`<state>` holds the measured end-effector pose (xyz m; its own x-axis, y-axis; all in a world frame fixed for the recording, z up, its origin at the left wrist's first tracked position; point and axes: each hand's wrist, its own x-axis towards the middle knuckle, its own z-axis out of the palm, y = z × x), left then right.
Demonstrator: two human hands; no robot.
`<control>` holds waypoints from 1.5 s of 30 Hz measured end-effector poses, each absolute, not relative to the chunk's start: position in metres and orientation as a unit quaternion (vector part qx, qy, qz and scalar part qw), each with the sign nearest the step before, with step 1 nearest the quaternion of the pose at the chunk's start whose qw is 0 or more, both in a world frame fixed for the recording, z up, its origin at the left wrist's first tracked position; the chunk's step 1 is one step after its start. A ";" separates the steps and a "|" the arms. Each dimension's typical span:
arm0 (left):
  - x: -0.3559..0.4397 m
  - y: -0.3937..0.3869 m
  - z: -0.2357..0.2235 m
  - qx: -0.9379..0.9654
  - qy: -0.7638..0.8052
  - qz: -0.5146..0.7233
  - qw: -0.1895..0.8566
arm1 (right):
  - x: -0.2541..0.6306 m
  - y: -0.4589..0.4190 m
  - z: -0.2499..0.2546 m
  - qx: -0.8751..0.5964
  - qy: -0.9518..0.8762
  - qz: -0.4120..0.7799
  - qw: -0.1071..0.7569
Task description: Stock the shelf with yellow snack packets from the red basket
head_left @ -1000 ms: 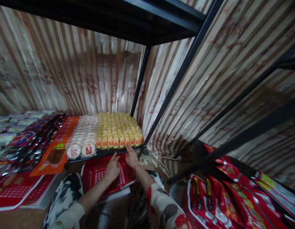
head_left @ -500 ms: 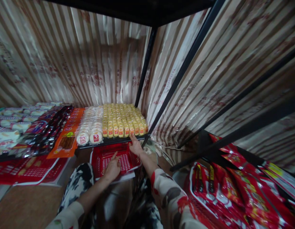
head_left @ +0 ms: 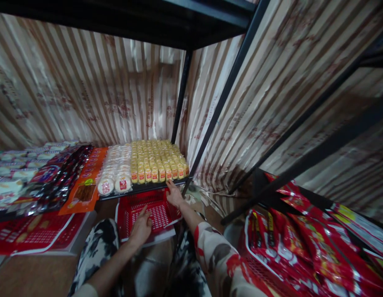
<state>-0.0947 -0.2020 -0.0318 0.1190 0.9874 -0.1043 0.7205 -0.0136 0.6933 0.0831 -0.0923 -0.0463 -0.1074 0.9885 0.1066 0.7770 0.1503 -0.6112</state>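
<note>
My right hand reaches to the front edge of the black shelf, its fingertips up against the lower front of the small yellow wrapped cakes. Its fingers look extended, with nothing visible in them. Over the red plastic basket hovers my left hand, index finger stretched out and the others loosely bent, holding nothing. The cakes stand in tight, even rows. Left of them are rows of round white wrapped snacks. No items show inside the basket below the shelf.
Orange packets, dark shiny packets and white wrapped rolls fill the shelf's left. Another red basket sits below them. Red snack bags fill the right. A slanting black post stands close to my right arm.
My view has tilted up and shifted slightly right, showing more of the upper shelf. Both hands keep nearly the same places, the right at the cakes and the left over the basket.
</note>
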 end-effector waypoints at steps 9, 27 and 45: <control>-0.089 -0.183 -0.036 0.676 0.614 0.257 0.315 | 0.081 -0.086 -0.039 -0.600 -0.727 0.194 0.272; -0.061 -0.134 -0.023 0.662 0.623 0.303 0.286 | 0.087 -0.078 -0.054 -0.564 -0.751 0.170 0.298; 0.007 -0.072 -0.026 0.685 0.579 0.310 0.316 | 0.090 -0.076 -0.064 -0.569 -0.715 0.237 0.329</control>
